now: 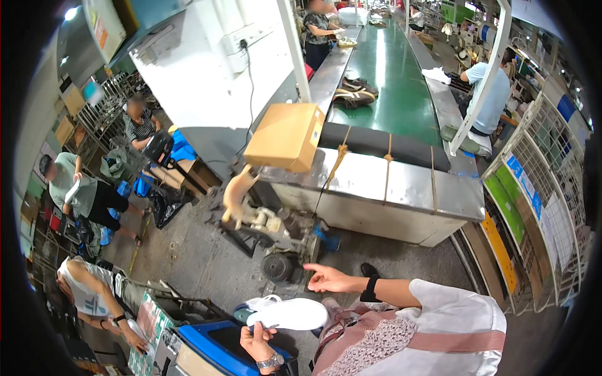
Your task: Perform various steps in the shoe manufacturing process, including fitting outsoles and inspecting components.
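My left hand (257,341), with a watch on its wrist, is closed on the near edge of a white shoe (295,313). The shoe lies on its side with its pale sole showing, and dark green marks its heel end at the left. My right hand (329,279) is in the air beyond the shoe and holds nothing. Its index finger stretches toward the left, while the other fingers are partly bent. A black band circles that wrist. Just left of it, low down, is a dark round motor (276,267) of a machine.
A tan, curved form (238,195) tops the machine. Behind it, a cardboard box (285,136) rests on the metal end of a green conveyor (401,75) carrying brown shoes (355,94). A blue bin (210,348) stands at lower left; a wire rack (533,207) at right. Several people work around.
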A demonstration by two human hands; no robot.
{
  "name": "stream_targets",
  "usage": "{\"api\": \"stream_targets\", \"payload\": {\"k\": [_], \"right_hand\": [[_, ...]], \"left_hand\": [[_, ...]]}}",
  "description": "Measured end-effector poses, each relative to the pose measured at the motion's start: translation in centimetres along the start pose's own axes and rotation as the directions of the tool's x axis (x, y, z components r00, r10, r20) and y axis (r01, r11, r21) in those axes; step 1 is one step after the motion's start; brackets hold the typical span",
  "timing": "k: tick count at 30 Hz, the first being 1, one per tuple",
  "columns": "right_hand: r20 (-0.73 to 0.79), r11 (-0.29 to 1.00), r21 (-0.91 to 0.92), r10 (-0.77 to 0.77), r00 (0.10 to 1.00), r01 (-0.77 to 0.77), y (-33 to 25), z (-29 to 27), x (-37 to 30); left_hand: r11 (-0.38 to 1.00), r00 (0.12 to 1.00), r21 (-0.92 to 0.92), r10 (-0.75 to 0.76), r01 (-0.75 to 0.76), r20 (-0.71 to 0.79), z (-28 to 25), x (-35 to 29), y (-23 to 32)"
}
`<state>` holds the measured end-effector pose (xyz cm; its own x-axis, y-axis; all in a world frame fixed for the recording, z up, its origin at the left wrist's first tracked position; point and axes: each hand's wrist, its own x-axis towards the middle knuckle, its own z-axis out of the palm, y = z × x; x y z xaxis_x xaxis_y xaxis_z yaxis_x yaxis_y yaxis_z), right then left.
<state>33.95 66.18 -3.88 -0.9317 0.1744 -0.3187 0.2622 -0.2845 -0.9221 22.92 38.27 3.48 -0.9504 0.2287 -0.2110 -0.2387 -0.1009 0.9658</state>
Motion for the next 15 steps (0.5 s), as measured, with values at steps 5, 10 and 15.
{"api": "stream_targets", "payload": {"k": [5,10,15], "right_hand": [[-0.326,0.888,-0.293,-0.441,0.836,0.354,-14.6,-15.8,-1.2],[-0.348,0.8,-0.31,-0.599,0.721,0.515,-22.8,-28.5,-4.5],[-0.412,0.895,-0.107,-0.435,0.8,0.432,-18.9,-32.1,-6.3]], "left_hand": [[0.983,0.978,0.186,-0.044,0.005,0.203,16.8,-3.1,0.9],[0.984,0.927,0.177,-0.075,0.01,0.368,29.7,-2.3,0.1],[0.977,0.799,0.196,-0.051,-0.084,0.599,41.6,0.3,-1.2]]}}
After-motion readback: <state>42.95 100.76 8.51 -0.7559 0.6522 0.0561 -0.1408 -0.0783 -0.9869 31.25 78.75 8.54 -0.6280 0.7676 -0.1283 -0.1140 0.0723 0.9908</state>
